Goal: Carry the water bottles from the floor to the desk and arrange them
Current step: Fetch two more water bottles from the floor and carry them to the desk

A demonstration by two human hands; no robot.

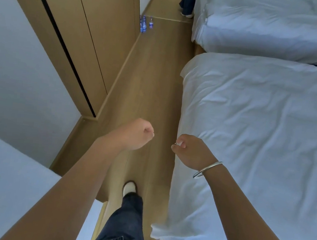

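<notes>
From the head view, both bare arms reach forward over a wood floor (155, 75) that runs up the middle of the frame. The left hand (137, 135), just left of centre, is clenched into a loose fist with nothing in its grip. The right hand (191, 151), just right of centre and near the left one but apart from it, has its fingers curled with the thumb and forefinger close together; something small and pale shows at the fingertips, too small to tell what it is or whether it is held, so the state of that grip cannot be told. A bangle (206, 169) circles the right wrist. The bottles (145, 24), clear with blue labels, stand upright on the floor in the upper middle of the frame, close together against the foot of a wood panel (95, 38), well apart from both hands. A bed (260, 142) with rumpled white linen fills the right side, its edge just beside the right hand; a second bed (265, 23) lies in the upper right. At the top centre another person's legs (188, 1) stand beside that far bed. At the bottom centre the wearer's dark trouser leg and a pale shoe (129, 188) show on the floor.
</notes>
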